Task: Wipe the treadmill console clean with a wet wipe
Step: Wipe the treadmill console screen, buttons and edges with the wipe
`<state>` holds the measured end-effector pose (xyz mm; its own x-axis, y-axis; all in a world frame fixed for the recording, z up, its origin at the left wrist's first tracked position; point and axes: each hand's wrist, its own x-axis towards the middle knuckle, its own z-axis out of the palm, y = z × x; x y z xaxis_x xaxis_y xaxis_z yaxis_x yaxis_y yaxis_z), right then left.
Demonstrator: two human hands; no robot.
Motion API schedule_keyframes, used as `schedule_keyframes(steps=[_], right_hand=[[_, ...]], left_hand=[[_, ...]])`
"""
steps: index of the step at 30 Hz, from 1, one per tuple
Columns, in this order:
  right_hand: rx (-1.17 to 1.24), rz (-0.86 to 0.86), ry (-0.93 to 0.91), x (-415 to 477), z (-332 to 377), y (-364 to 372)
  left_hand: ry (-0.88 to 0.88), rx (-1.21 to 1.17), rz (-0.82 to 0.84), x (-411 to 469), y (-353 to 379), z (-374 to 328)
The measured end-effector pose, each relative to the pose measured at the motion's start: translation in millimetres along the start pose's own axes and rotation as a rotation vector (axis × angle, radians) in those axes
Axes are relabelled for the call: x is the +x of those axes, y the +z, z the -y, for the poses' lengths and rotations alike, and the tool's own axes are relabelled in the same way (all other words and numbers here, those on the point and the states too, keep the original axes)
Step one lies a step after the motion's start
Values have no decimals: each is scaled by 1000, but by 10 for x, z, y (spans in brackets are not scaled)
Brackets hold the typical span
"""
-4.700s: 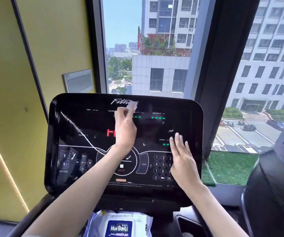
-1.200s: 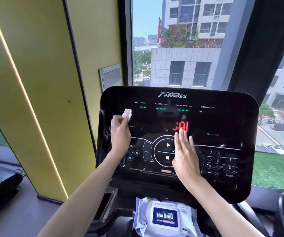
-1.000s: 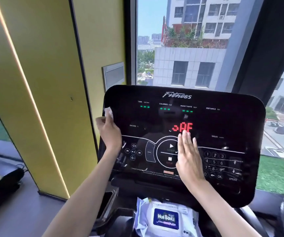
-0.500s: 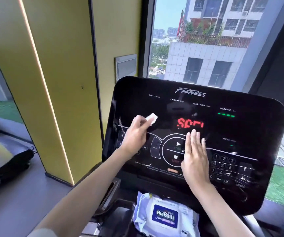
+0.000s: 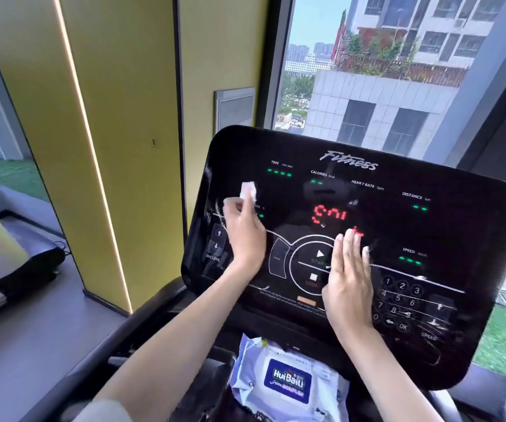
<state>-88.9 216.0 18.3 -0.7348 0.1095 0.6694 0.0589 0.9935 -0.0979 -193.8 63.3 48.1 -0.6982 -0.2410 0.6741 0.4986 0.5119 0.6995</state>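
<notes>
The black glossy treadmill console fills the middle and right, tilted, with green lights and a red readout lit. My left hand presses on its left part near the incline buttons and grips a small folded white wet wipe, which sticks out above my fingers. My right hand lies flat with fingers together on the console's lower middle, covering part of the start/stop dial beside the number keypad. Streaks show near the keypad and along the left edge.
A white pack of wet wipes with a blue label lies in the tray below the console. A yellow wall panel with a light strip stands to the left. A window looks onto buildings behind. Another machine sits at far left.
My left hand with the wipe has swept from the console's middle to its left edge, back right, and now sits further up at the left. My right hand stays flat on the panel.
</notes>
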Motion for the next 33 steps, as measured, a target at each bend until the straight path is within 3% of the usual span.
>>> schedule_keyframes(steps=[3,5,6,8,9,10,13,14,15,19,21,24,25,26,29,30,31,33], right_hand=[[-11,-20,-23,0,-16,-2],[-8,-14,-26,0,-15,-7],[-7,-9,-24,3,-10,-12],[-12,1,-16,6,5,-20],[-16,5,-13,5,9,-19],[-18,7,-11,7,9,-20],[-19,15,-18,16,-9,-22],[-18,20,-19,16,-12,-25],[-15,20,-21,15,-12,-27],[-10,11,-15,12,-4,-17],[-10,7,-14,12,-1,-17],[-14,-1,-21,18,-10,-21],[-15,-2,-23,18,-12,-19],[-18,-4,-23,17,-12,-18],[-32,-11,-21,13,-5,-11],[-32,-13,-20,13,-3,-10],[-30,-16,-22,15,-3,-11],[-25,-18,-30,16,-10,-14]], left_hand=[[536,124,303,-162,78,-16],[661,140,357,-13,19,149],[576,115,292,63,-15,199],[218,64,100,115,-30,169],[119,63,54,70,-16,92],[149,84,57,7,13,7],[735,144,412,-231,72,-27],[889,153,490,-174,38,33],[923,161,497,-77,14,98],[375,108,182,111,10,53],[461,140,244,-8,53,-16],[957,168,574,-134,2,31],[981,163,570,-57,-12,58],[884,140,503,31,-8,59],[339,5,157,184,69,-48],[306,8,126,153,101,-106],[385,33,179,96,129,-157],[742,90,450,-70,151,-198]])
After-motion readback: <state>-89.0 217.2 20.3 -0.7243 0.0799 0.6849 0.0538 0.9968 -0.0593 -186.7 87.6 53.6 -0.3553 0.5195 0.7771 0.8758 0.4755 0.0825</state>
